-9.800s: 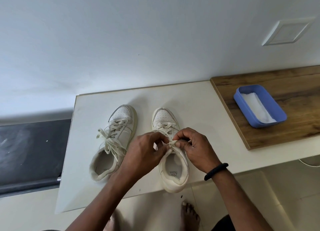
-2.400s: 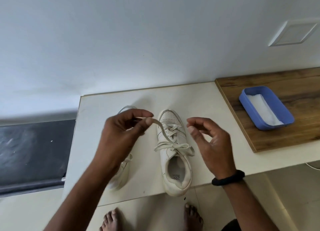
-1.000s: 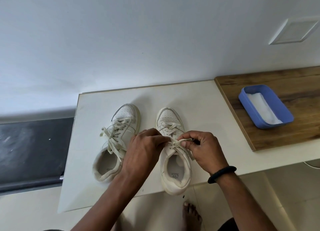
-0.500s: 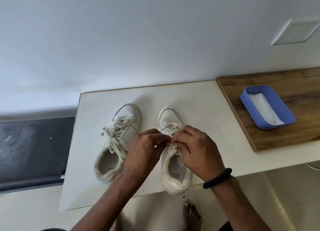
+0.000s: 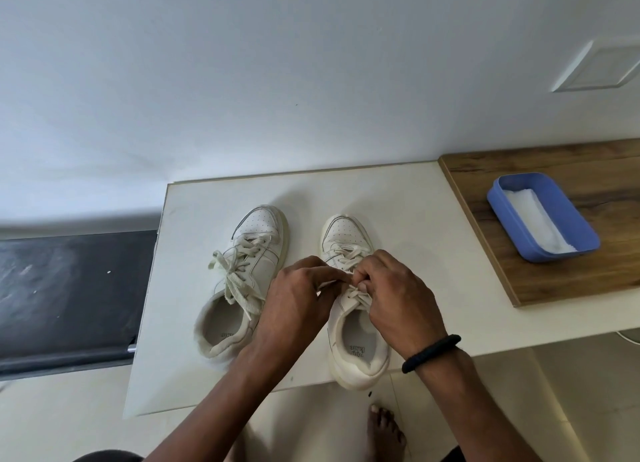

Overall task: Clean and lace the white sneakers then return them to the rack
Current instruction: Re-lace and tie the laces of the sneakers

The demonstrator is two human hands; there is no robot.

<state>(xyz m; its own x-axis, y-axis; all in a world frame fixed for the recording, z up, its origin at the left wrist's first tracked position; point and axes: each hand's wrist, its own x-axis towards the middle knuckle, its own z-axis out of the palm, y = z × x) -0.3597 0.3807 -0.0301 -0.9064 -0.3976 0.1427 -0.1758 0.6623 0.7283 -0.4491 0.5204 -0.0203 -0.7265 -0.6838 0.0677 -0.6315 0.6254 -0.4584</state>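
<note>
Sneaker lace (image 5: 358, 294) in fingertip pinch of curled left hand (image 5: 298, 302) and right hand (image 5: 398, 299)

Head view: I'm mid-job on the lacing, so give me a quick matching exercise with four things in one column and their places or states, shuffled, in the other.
1 left sneaker
2 right sneaker
3 tub
4 wristband

A laces lying free
B on the right wrist
C laces pinched by left hand and right hand
D on the wooden board

Pairs: 1-A, 2-C, 3-D, 4-B
</note>
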